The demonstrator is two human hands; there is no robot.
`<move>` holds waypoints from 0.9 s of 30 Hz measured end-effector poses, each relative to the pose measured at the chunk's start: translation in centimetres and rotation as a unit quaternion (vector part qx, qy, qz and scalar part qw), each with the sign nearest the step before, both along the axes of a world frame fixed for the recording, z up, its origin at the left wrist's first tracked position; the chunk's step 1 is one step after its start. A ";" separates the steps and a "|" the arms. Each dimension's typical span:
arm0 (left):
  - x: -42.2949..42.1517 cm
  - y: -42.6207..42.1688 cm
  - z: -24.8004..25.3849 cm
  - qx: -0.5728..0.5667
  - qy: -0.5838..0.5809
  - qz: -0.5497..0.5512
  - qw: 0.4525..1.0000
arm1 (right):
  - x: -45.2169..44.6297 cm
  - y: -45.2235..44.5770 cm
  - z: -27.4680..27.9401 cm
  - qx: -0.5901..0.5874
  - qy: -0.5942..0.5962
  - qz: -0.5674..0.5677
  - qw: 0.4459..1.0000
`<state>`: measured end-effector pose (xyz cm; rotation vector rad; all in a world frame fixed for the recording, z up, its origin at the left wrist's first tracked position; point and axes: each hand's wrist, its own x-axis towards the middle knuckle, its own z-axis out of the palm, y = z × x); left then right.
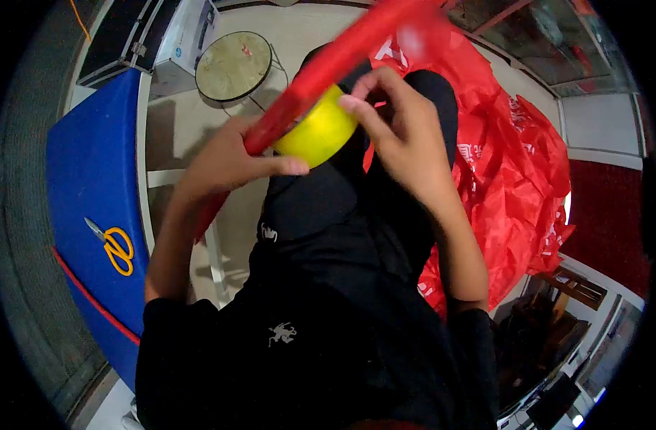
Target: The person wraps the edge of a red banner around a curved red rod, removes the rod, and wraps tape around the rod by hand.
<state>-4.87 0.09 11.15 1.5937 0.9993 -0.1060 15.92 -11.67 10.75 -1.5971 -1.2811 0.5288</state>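
My left hand (pixel 231 158) is wrapped round a long red pole (pixel 314 75), slanting up to the right over my lap. The same hand's thumb presses on a roll of yellow tape (pixel 322 130) lying against the pole. My right hand (pixel 407 136) has its thumb and index finger drawn together at the roll's upper right edge; whether a tape end is between them is too small to tell. The far end of the pole is blurred.
At left, scissors (pixel 114 247) with yellow handles and a thin red rod (pixel 95 301) lie on a blue-topped table (pixel 95 165). A round stool (pixel 233 66) stands ahead. Crumpled red printed fabric (pixel 507 172) spreads beside my right leg. Glass cabinets line the right side.
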 end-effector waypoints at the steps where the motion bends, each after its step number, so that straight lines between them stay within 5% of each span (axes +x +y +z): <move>1: -0.2 -0.6 -2.1 0.019 -0.071 -0.012 0.997 | 0.3 -0.1 -0.2 0.001 -0.002 -0.002 1.000; 5: 0.4 -1.6 -3.1 0.094 -0.220 -0.012 0.971 | 1.0 -2.1 0.3 -0.001 -0.053 0.003 0.999; 8: 0.9 -1.1 -1.1 0.070 -0.095 0.023 0.993 | 0.3 -4.9 2.7 0.001 -0.086 -0.009 0.996; 11: 2.1 -2.3 -1.9 0.154 -0.129 0.040 0.979 | 0.0 -6.9 5.4 0.030 -0.146 0.006 0.989; 19: 2.7 -3.1 -4.5 0.113 -0.193 -0.111 0.968 | 2.8 -9.1 5.9 0.005 -0.111 -0.103 0.988; 27: 4.9 -3.9 -1.8 0.132 -0.208 -0.020 0.969 | 2.0 -12.3 9.0 0.031 -0.175 -0.107 0.978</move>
